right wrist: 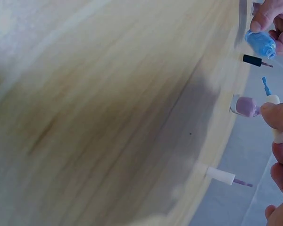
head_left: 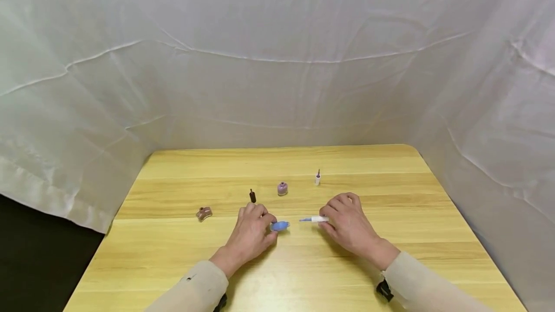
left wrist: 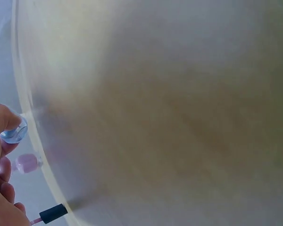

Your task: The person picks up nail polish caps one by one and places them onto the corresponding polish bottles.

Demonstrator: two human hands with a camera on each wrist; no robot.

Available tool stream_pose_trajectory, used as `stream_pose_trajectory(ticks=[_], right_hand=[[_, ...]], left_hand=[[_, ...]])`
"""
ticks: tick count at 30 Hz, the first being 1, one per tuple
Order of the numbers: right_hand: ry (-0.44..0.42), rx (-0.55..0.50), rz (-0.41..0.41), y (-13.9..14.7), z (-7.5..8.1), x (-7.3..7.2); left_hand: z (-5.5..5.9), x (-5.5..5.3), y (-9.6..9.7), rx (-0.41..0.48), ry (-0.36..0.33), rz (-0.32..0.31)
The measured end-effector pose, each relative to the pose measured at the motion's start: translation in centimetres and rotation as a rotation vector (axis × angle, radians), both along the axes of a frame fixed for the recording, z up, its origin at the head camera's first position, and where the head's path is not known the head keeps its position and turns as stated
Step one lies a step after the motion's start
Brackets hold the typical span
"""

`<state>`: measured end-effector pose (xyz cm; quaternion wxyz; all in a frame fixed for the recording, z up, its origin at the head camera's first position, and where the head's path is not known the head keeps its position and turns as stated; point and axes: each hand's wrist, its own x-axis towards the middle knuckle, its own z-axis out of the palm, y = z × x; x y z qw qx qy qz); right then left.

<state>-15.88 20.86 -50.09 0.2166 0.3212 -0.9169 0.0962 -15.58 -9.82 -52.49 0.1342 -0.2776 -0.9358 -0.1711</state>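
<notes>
My left hand pinches a small blue nail polish bottle between thumb and fingers, its neck tilted toward the right. In my right hand is a white cap with a blue-coated brush, held level with the brush pointing left at the bottle. A short gap separates brush tip and bottle neck. The right wrist view shows the blue bottle in the left fingers and the blue brush tip apart from it. Past the left fingertips stands a black brush cap, brush upward.
An uncapped purple polish bottle stands beyond the hands. A white cap with a purple brush stands upright farther back on the right. At the left sits a brown star-shaped bottle. Pale cloth surrounds the wooden table.
</notes>
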Motion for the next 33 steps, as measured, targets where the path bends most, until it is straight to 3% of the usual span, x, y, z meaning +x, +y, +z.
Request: stream_pose_trajectory(ticks=[13,24,33], right_hand=[[0.056,-0.019,0.056,0.0,1.0,0.0],[0.107,-0.052,0.121,-1.5,3.0,0.7],[0.104,-0.061,0.141,-2.3,3.0,1.1]], left_hand=[[0.8,0.0,-0.2,-0.053,0.029,0.006],[1.8,0.5,-0.3,-0.087,0.094,-0.007],[1.8,0.9,-0.1,-0.074,0.084,0.003]])
